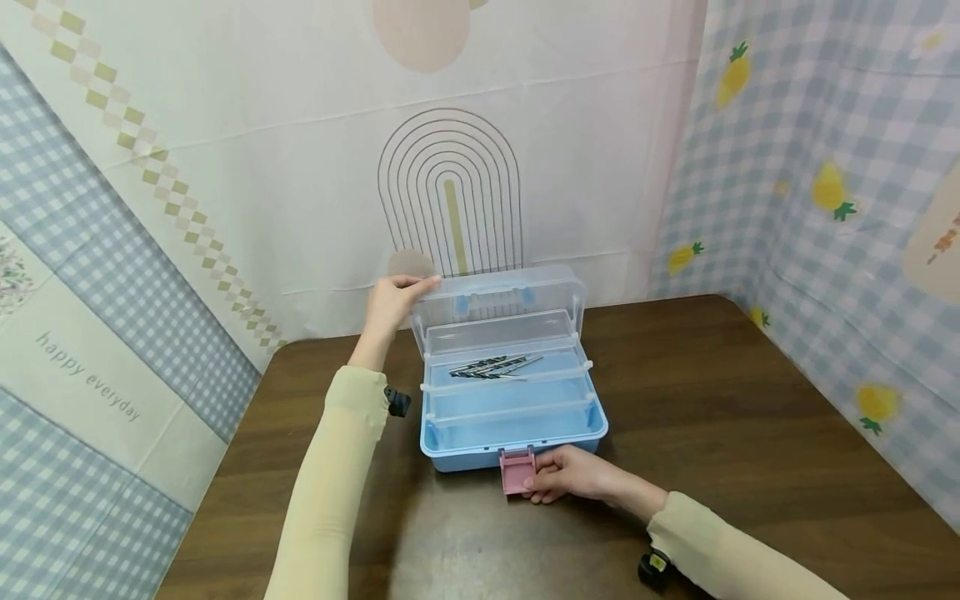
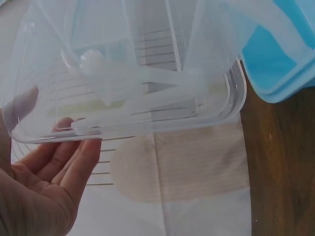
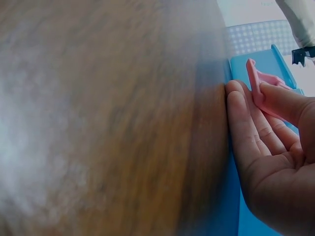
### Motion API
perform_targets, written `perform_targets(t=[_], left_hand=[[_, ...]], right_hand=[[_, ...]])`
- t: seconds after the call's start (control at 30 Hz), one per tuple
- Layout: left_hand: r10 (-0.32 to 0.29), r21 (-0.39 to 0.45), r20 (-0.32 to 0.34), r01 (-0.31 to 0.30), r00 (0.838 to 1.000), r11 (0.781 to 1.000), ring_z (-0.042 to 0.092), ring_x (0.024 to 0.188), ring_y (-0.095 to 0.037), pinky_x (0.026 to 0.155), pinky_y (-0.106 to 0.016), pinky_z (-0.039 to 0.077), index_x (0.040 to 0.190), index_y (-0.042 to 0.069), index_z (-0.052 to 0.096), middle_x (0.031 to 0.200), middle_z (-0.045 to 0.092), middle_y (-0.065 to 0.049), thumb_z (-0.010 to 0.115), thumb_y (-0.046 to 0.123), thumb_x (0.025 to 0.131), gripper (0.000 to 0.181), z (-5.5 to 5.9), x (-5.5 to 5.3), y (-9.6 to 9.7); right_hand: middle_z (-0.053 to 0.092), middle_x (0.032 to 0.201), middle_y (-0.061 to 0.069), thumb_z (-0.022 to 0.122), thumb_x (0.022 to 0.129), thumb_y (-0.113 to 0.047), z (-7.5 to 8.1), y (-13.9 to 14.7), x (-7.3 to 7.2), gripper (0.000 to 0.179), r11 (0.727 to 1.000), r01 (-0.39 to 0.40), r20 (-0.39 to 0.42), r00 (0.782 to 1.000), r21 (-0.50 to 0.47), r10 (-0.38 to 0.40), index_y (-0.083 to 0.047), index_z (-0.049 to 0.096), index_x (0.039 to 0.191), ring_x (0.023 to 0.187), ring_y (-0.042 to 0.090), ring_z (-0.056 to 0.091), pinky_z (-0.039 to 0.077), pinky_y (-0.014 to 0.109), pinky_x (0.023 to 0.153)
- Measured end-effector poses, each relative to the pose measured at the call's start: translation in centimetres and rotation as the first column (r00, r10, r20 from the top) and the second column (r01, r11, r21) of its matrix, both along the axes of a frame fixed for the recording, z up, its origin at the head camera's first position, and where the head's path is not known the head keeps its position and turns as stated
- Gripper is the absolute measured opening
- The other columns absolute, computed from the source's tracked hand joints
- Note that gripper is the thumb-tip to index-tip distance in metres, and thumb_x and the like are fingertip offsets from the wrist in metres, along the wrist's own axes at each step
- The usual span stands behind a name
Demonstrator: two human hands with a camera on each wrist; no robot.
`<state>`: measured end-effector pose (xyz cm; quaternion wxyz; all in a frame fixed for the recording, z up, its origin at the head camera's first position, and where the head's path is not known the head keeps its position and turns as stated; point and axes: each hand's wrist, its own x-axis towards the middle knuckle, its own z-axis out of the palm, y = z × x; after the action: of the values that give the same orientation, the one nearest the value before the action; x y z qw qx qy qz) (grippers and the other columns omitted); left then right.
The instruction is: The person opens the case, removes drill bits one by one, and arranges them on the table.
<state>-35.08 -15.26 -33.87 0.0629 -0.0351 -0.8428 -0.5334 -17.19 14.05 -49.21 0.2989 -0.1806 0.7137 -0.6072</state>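
A light blue storage box [image 1: 450, 460] stands on the table with its clear lid [image 1: 555, 293] raised at the back. My left hand [image 1: 390, 304] grips the lid's upper left edge; in the left wrist view the fingers of that hand [image 2: 54, 182] curl at the clear rim. At the box's front, a pink latch [image 1: 517, 473] hangs tilted outward. My right hand [image 1: 573, 473] pinches the latch between thumb and fingers, as the right wrist view shows at the pink piece [image 3: 253, 81]. Inside the box, several slim dark-and-silver tools [image 1: 491, 367] lie toward the back, their kind unclear.
The box rests on a dark wooden table [image 1: 720, 433]. Behind it hangs a white printed cloth [image 1: 315, 167], close to the raised lid. Checked cloth [image 1: 840, 125] hangs at the right and more at the left. Translucent tray strips [image 1: 510, 412] span the box.
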Motion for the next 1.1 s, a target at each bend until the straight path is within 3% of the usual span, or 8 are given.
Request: perform_targets(t=[0.27,0.47,0.73,0.87,1.1], left_hand=[[0.013,0.013,-0.004,-0.013,1.000,1.000,0.069,0.098,-0.030,0.085,-0.047,0.054,0.106,0.004,0.077,0.113,0.071,-0.014,0.075,0.051,0.088,0.050,-0.4,-1.1,0.0],[0.058,0.003,-0.030,-0.058,0.998,0.998,0.071,0.088,-0.027,0.070,-0.039,0.052,0.096,0.001,0.078,0.094,0.073,-0.017,0.075,0.049,0.088,0.048,-0.6,-2.1,0.2],[0.090,0.017,-0.024,-0.089,0.996,0.996,0.073,0.089,-0.027,0.066,-0.034,0.051,0.098,-0.002,0.077,0.103,0.074,-0.018,0.072,0.051,0.090,0.054,-1.0,-2.9,0.4],[0.091,0.051,-0.003,-0.091,0.996,0.995,0.073,0.094,-0.031,0.070,-0.034,0.053,0.109,-0.004,0.075,0.109,0.073,-0.020,0.067,0.051,0.094,0.057,-1.2,-3.4,0.4],[0.046,0.069,0.035,-0.048,0.998,0.996,0.067,0.108,-0.034,0.091,-0.042,0.054,0.129,-0.006,0.065,0.121,0.069,-0.021,0.053,0.056,0.100,0.069,-2.3,-4.0,0.0]], right_hand=[[0.074,0.093,0.018,0.065,0.099,-0.008,-0.2,0.0,-0.1,0.019,1.000,0.007,0.017,1.000,0.002,-0.007,0.010,0.068,0.102,0.083,0.018,0.071,0.059,0.033,0.075],[0.074,0.093,0.018,0.064,0.099,-0.008,-0.1,0.0,-0.1,0.019,1.000,0.004,0.019,1.000,0.001,-0.004,0.010,0.068,0.103,0.083,0.018,0.071,0.059,0.032,0.075],[0.074,0.093,0.019,0.065,0.099,-0.008,-0.1,0.1,-0.2,0.019,1.000,0.003,0.025,1.000,0.009,-0.003,0.010,0.068,0.104,0.080,0.015,0.070,0.059,0.032,0.074],[0.074,0.094,0.018,0.064,0.099,-0.009,0.0,0.1,-0.2,0.020,1.000,-0.001,0.029,1.000,0.011,0.001,0.010,0.068,0.104,0.079,0.015,0.070,0.059,0.031,0.074],[0.074,0.093,0.019,0.064,0.099,-0.008,0.1,0.0,-0.3,0.020,1.000,-0.008,0.033,0.999,0.010,0.008,0.010,0.068,0.105,0.080,0.015,0.070,0.059,0.031,0.073]])
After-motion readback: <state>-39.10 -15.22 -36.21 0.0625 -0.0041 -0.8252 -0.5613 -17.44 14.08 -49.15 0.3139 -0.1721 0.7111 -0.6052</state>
